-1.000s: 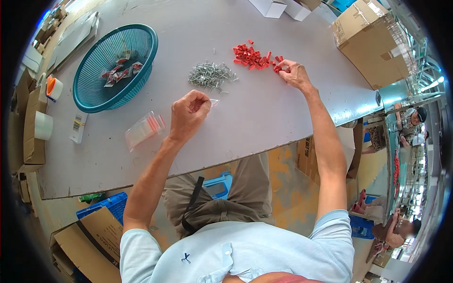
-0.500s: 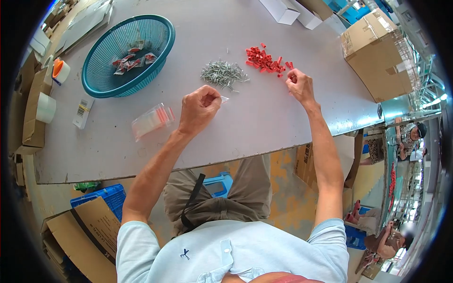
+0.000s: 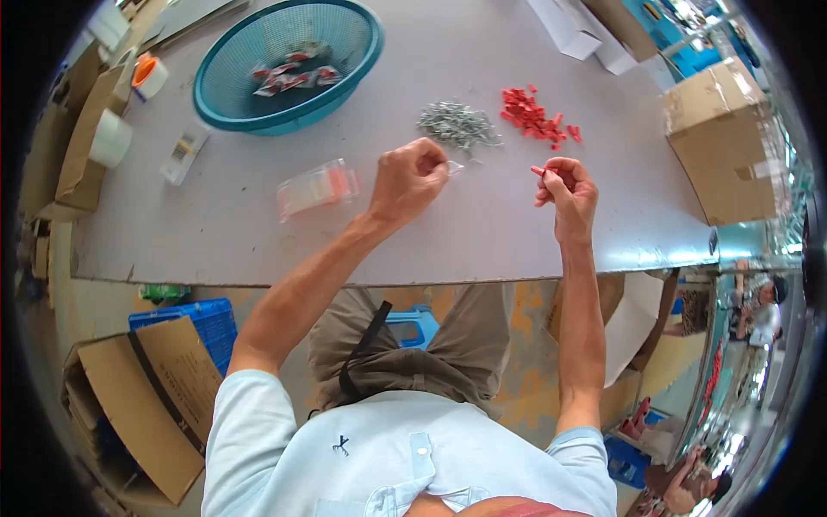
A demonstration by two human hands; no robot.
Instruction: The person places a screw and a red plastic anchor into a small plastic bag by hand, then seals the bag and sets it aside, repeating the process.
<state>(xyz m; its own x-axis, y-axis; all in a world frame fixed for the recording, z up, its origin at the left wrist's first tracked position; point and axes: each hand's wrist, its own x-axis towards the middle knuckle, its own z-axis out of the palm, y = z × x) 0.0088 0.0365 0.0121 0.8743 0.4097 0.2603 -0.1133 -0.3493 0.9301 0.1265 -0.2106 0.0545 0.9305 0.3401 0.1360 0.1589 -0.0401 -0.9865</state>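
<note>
My left hand (image 3: 412, 179) is closed in a pinch on a small clear plastic bag (image 3: 455, 168), most of it hidden by the fingers. Between the thumb and fingertips of my right hand (image 3: 570, 191) is a red plastic wall plug (image 3: 537, 171). A heap of silver screws (image 3: 461, 126) lies just beyond my left hand. Past my right hand is a pile of red wall plugs (image 3: 532, 114). Flat clear bags with red edges (image 3: 317, 189) lie in a stack left of my left hand.
A teal mesh basket (image 3: 207, 103) holding several small packets stands at the far left. Tape rolls (image 3: 110, 138) and a barcode-labelled packet (image 3: 183, 155) lie at the left. A cardboard box (image 3: 724, 146) stands at the right, white boxes (image 3: 564, 30) at the back. Other people are at the far right.
My right hand has come away from the red pile toward me and now shows a red wall plug in its fingers. My left hand keeps its pinch. The whole view has shifted.
</note>
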